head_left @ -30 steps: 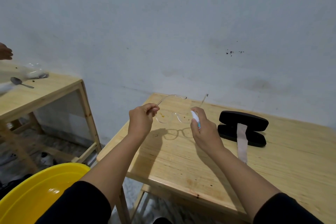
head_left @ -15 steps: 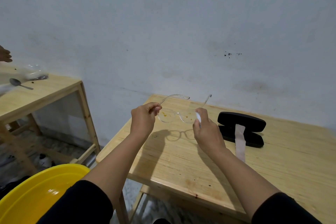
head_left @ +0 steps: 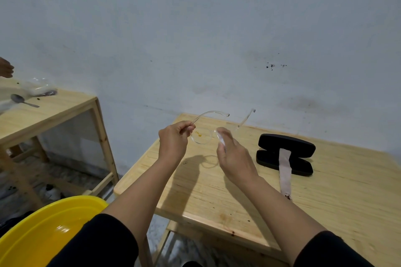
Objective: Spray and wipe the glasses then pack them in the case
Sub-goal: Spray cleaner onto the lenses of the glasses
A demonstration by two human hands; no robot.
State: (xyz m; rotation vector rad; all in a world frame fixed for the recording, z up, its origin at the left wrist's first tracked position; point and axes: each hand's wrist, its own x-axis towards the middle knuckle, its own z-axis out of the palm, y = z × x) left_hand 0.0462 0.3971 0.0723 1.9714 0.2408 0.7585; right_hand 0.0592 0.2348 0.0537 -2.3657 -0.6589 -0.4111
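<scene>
Clear-framed glasses (head_left: 202,134) with a yellow smear on the left lens hang in the air above the wooden table (head_left: 325,191). My left hand (head_left: 173,143) pinches them at the left temple hinge. My right hand (head_left: 235,156) grips a small white spray bottle (head_left: 221,140), its top close to the right lens, which my fingers partly hide. An open black glasses case (head_left: 286,154) lies on the table to the right. A pale pink cloth strip (head_left: 285,169) is draped across the case and onto the table.
A yellow basin (head_left: 43,230) sits at the lower left below the table edge. A second wooden table (head_left: 54,110) at the left carries a spoon (head_left: 22,100) and a clear plastic bag (head_left: 39,88). Another person's hand (head_left: 6,68) shows at the left edge.
My right hand with the spray bottle has shifted left, up against the right lens. The glasses' shadow on the table has narrowed. My left hand has barely moved.
</scene>
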